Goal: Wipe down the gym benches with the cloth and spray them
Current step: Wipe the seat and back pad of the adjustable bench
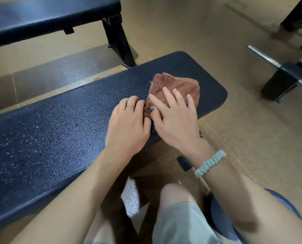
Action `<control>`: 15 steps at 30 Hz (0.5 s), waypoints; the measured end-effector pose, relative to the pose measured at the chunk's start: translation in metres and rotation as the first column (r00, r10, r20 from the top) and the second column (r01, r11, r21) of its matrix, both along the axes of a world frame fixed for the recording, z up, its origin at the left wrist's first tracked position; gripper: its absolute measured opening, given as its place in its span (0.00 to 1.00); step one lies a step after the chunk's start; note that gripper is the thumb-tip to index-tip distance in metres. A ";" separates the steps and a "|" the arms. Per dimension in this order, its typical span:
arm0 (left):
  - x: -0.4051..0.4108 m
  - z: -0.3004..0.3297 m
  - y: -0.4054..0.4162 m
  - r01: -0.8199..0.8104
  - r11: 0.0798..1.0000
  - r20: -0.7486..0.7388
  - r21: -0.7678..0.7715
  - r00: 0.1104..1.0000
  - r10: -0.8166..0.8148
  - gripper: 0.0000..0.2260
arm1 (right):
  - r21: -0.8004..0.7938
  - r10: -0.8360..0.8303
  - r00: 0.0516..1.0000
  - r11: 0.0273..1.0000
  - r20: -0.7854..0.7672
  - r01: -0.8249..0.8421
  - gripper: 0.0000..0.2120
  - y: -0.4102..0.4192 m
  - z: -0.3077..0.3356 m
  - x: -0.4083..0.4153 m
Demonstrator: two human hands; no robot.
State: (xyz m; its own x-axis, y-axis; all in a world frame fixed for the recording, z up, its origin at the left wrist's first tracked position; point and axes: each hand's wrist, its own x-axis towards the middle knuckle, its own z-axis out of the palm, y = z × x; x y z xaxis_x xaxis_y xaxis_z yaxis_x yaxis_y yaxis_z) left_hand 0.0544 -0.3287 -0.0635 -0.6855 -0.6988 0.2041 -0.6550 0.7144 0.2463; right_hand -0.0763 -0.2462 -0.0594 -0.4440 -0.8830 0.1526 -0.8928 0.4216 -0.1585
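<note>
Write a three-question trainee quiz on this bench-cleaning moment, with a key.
1. True or false: the brown cloth lies on the floor.
2. Which hand presses flat on the cloth? A) left hand B) right hand
3. Fill in: a second bench stands ___ the near bench.

Key: 1 false, it lies on the near bench; 2 B, its fingers are spread on the cloth; 3 beyond.
</note>
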 end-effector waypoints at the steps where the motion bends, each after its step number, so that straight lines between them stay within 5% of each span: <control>1: 0.001 -0.001 0.000 0.002 1.000 -0.001 0.002 1.000 -0.002 0.16 | 0.015 0.021 1.000 1.000 -0.006 -0.021 0.24 -0.001 0.001 -0.005; 10: -0.002 0.003 0.001 -0.031 1.000 0.008 -0.004 0.999 0.031 0.16 | 0.146 -0.108 0.994 0.984 0.025 0.103 0.25 -0.033 0.010 -0.091; 15: -0.003 0.005 0.000 -0.040 0.999 0.008 0.008 0.999 0.040 0.14 | 0.094 0.139 0.990 0.986 0.007 -0.139 0.25 0.003 0.010 -0.029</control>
State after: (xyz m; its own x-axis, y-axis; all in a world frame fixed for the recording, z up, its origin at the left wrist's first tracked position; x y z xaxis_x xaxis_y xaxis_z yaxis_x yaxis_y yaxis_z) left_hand 0.0517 -0.3284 -0.0582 -0.6587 -0.7270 0.1936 -0.6845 0.6859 0.2468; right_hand -0.1048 -0.2436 -0.0497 -0.3155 -0.9466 0.0662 -0.9439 0.3059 -0.1241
